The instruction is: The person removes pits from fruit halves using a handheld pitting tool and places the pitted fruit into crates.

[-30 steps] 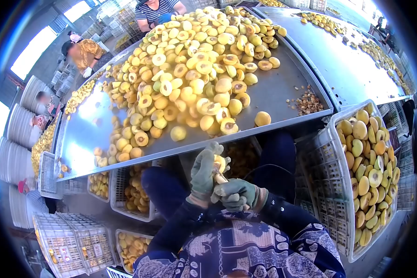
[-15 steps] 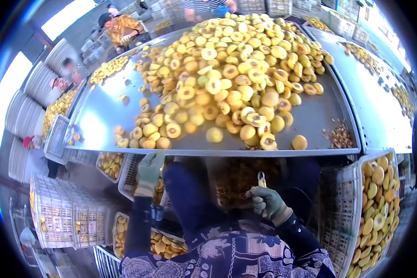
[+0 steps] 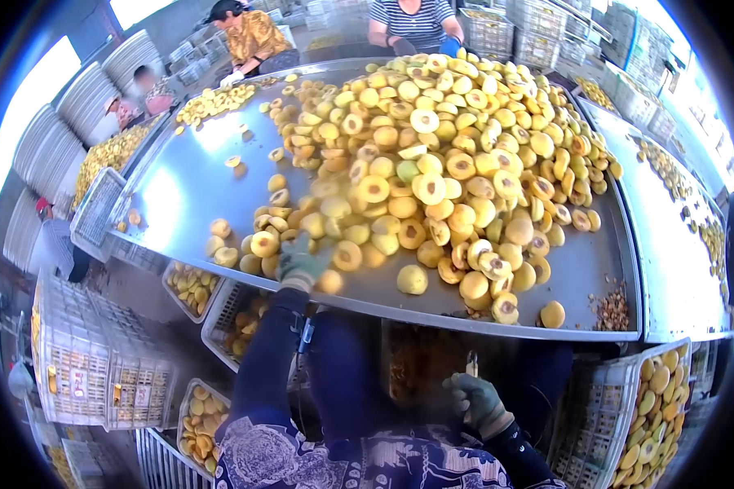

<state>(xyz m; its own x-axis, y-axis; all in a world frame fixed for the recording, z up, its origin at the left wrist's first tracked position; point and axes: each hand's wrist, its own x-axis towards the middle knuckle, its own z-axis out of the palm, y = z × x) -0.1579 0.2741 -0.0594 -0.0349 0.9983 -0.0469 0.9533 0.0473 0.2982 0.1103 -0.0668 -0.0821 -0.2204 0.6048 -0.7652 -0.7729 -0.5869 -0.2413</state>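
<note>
My left hand [image 3: 302, 265], in a grey-green glove, reaches over the near edge of a metal table [image 3: 179, 208] and touches yellow apricots [image 3: 265, 243]. Its fingers look spread, though a little blurred. A large heap of apricots [image 3: 432, 155], many halved with brown hollows, covers the table's middle. Below the table edge, in front of my body, my gloved right hand [image 3: 479, 403] is closed around a small pitting tool [image 3: 471, 367] with a light handle, its metal tip pointing up. Part of the handle is hidden by my fingers.
At my right stands a crate [image 3: 599, 407] full of apricots. Smaller crates of apricots [image 3: 204, 420] and stacked white crates [image 3: 98, 350] are at my left. Small brown bits [image 3: 612, 310] lie at the table's right corner. A person in a striped shirt [image 3: 412, 24] works across the table.
My left hand has moved from below the table edge up and right onto the apricots. The right hand still holds the tool, slightly lower in view. The view has shifted.
</note>
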